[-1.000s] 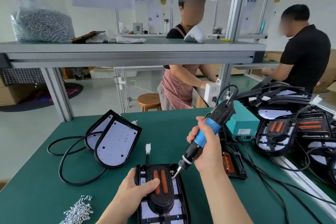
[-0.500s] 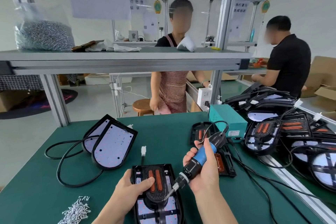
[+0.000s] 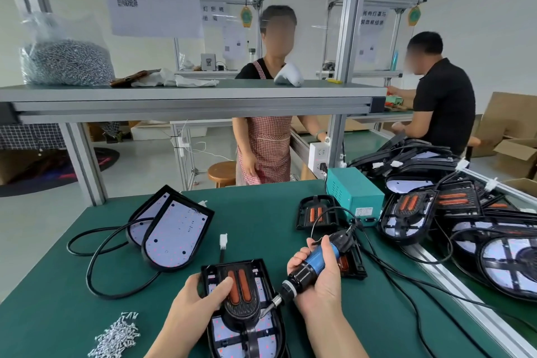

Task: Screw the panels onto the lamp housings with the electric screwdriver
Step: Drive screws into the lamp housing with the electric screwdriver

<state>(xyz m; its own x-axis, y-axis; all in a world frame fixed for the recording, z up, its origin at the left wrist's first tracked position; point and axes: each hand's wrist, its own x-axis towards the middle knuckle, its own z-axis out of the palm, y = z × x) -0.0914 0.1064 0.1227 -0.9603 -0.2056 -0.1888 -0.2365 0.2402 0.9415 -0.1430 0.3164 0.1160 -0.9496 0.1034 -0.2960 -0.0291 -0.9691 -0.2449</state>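
Right hand (image 3: 316,282) is closed round the blue barrel of the electric screwdriver (image 3: 315,261), all fingers wrapped. The tool is tilted, and its bit (image 3: 267,309) slants down and leftward from my fist to the right edge of the panel (image 3: 239,291). Left hand (image 3: 194,304), just left of the bit, pinches the lamp housing (image 3: 209,273): thumb laid across the panel's top, fingers curled over the housing's left rim, their tips hidden from me. The housing lies flat on the green table (image 3: 261,227), below and between both hands, with the panel seated on it.

I judge the housing to be light, rigid moulded plastic, smooth enough to skid under driver pressure, so the rim clamp is the sound hold. The white board (image 3: 219,328) showing through the panel's openings looks fragile; I would keep fingers and bit off it. The screwdriver seems moderately heavy, and its cable (image 3: 355,224), leaving the tail beyond my fist, may tug.

Loose screws (image 3: 116,337) lie well left of the left hand. Whether a screw sits on the bit I cannot tell.
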